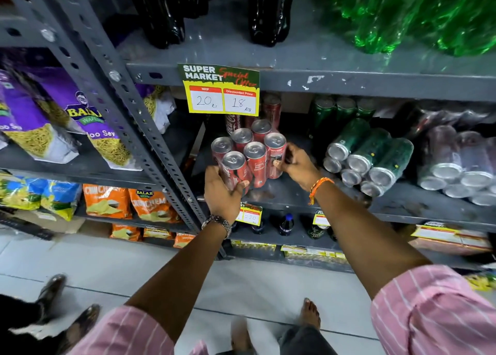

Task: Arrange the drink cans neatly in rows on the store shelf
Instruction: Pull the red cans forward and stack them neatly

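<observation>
On the grey metal shelf [295, 193] stands a cluster of tall red drink cans [251, 153], upright and touching. The left hand [224, 191] grips the front left can of the cluster. The right hand [298, 164] pinches the right red can. Beside them, well apart, lie dark green cans [370, 153] on their sides.

Red cans [255, 156]: glossy printed metal, brushed silver tops. Shelf [308, 193]: grey painted steel, matt, chipped and scuffed; perforated upright [128, 108] same finish. Price tag [218, 90] matt paper, snack bags [35, 118] shiny plastic film, green bottles [402, 14] glossy clear plastic.
</observation>
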